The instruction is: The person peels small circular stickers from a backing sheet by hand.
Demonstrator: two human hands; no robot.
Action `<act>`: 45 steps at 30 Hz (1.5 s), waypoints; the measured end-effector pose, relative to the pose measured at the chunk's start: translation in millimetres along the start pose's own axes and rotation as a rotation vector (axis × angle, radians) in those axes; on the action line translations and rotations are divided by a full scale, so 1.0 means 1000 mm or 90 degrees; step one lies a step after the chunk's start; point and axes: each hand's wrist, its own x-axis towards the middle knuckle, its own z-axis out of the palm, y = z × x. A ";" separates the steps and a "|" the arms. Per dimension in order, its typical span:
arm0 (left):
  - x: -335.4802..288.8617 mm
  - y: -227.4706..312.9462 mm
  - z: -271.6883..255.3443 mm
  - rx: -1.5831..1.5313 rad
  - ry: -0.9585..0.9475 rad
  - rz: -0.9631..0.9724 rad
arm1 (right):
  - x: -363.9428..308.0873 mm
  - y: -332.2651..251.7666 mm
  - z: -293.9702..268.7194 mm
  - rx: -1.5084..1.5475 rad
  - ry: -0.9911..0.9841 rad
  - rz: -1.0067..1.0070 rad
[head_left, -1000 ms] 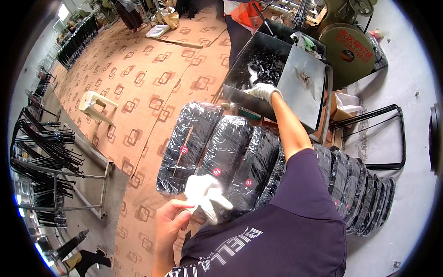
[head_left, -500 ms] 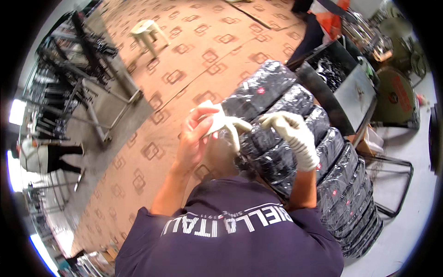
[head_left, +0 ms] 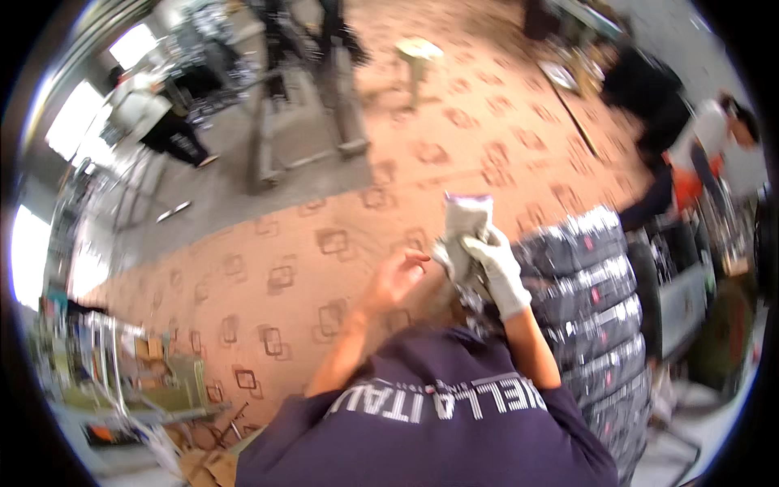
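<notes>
My right hand [head_left: 501, 273] wears a white knitted glove. It is closed on a second, loose white glove [head_left: 468, 223], whose dark-edged cuff points up and away from me. My left hand [head_left: 395, 281] is bare, its fingers loosely bent and apart, holding nothing I can see. Its fingertips are close beside the loose glove's finger ends; motion blur hides whether they touch. Just right of my gloved hand rises a stack of bundles wrapped in shiny black plastic [head_left: 588, 280].
A pale stool [head_left: 418, 50] stands on the patterned floor [head_left: 324, 243] ahead. Metal racks [head_left: 304, 97] and a person [head_left: 154, 114] are at far left. Another person [head_left: 702, 154] bends at the right, beyond a grey metal bin [head_left: 682, 304]. Cardboard boxes [head_left: 207, 467] lie lower left.
The view has swung left, so stool and stack appear farther right. The loose glove, earlier held up by my left hand, is now in my right hand, and my left hand has let go.
</notes>
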 end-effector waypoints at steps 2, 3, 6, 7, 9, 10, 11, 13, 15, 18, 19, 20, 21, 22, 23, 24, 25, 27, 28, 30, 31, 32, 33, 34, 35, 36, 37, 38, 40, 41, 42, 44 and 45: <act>-0.003 0.007 -0.001 0.061 0.155 0.091 | 0.005 0.002 0.009 -0.084 -0.098 -0.001; -0.005 0.012 -0.004 0.160 0.184 0.139 | 0.006 -0.001 0.017 -0.263 -0.124 0.002; -0.008 0.030 -0.006 0.379 0.238 0.220 | 0.012 0.015 0.024 -0.557 -0.178 -0.029; -0.013 0.033 -0.008 0.413 0.261 0.214 | 0.012 0.014 0.036 -0.640 -0.202 -0.068; -0.017 0.031 -0.004 0.474 0.307 0.213 | 0.014 0.017 0.042 -0.707 -0.244 -0.079; -0.020 0.029 -0.006 0.504 0.310 0.199 | 0.015 0.021 0.043 -0.730 -0.256 -0.092; -0.026 0.024 -0.007 0.539 0.321 0.181 | 0.015 0.023 0.047 -0.728 -0.271 -0.088; -0.036 0.021 -0.007 0.617 0.351 0.153 | 0.015 0.034 0.050 -0.713 -0.273 -0.126; -0.032 0.025 0.001 0.626 0.281 0.167 | 0.013 0.036 0.043 -0.717 -0.275 -0.176; -0.027 0.021 0.012 0.633 0.293 0.226 | 0.012 0.027 0.031 -0.846 -0.348 -0.026; -0.021 0.020 0.011 0.641 0.290 0.218 | 0.018 0.026 0.027 -0.648 -0.408 0.052; -0.023 0.022 0.008 0.647 0.287 0.206 | 0.021 0.025 0.032 -0.449 -0.459 0.144; -0.028 0.020 0.005 0.646 0.311 0.192 | 0.016 0.033 0.044 -0.212 -0.444 0.107; -0.036 0.018 0.000 0.656 0.320 0.175 | 0.023 0.035 0.044 -0.273 -0.415 0.122; -0.044 0.015 -0.006 0.663 0.324 0.160 | 0.029 0.042 0.051 -0.276 -0.412 0.086; -0.051 0.013 -0.011 0.669 0.323 0.149 | 0.031 0.049 0.059 -0.278 -0.403 0.048; -0.059 0.014 -0.017 0.649 0.285 0.118 | 0.029 0.053 0.069 -0.298 -0.371 0.059; -0.073 0.009 -0.023 0.695 0.292 0.141 | 0.022 0.062 0.088 -0.317 -0.369 0.150; -0.078 0.008 -0.028 0.716 0.284 0.163 | 0.018 0.068 0.099 -0.325 -0.370 0.178; -0.093 0.003 -0.041 0.651 0.310 0.182 | 0.018 0.085 0.118 -0.274 -0.421 0.227; -0.106 0.000 -0.049 0.673 0.315 0.143 | 0.023 0.104 0.123 -0.270 -0.418 0.274; -0.118 -0.002 -0.057 0.695 0.316 0.103 | 0.027 0.120 0.126 -0.262 -0.414 0.324; -0.129 0.000 -0.065 0.701 0.304 0.087 | 0.021 0.121 0.138 -0.241 -0.421 0.341; -0.135 0.000 -0.074 0.702 0.285 0.067 | 0.017 0.125 0.150 -0.218 -0.423 0.364; -0.140 0.001 -0.081 0.705 0.275 0.042 | 0.014 0.127 0.157 -0.189 -0.425 0.392; -0.143 0.001 -0.088 0.709 0.261 0.030 | 0.020 0.141 0.155 -0.159 -0.423 0.431; -0.145 0.000 -0.096 0.712 0.254 0.017 | 0.021 0.143 0.160 -0.139 -0.419 0.444; -0.145 0.000 -0.103 0.715 0.249 0.004 | 0.021 0.144 0.166 -0.119 -0.417 0.456; -0.142 -0.001 -0.113 0.707 0.249 -0.008 | 0.030 0.151 0.174 -0.128 -0.407 0.448; -0.138 -0.003 -0.118 0.724 0.245 -0.019 | 0.037 0.158 0.176 -0.160 -0.402 0.423; -0.134 -0.003 -0.124 0.740 0.241 -0.030 | 0.046 0.166 0.178 -0.193 -0.396 0.398; -0.125 0.001 -0.138 0.716 0.261 -0.017 | 0.062 0.174 0.195 -0.213 -0.395 0.321; -0.120 0.000 -0.146 0.684 0.284 0.010 | 0.070 0.173 0.206 -0.213 -0.383 0.307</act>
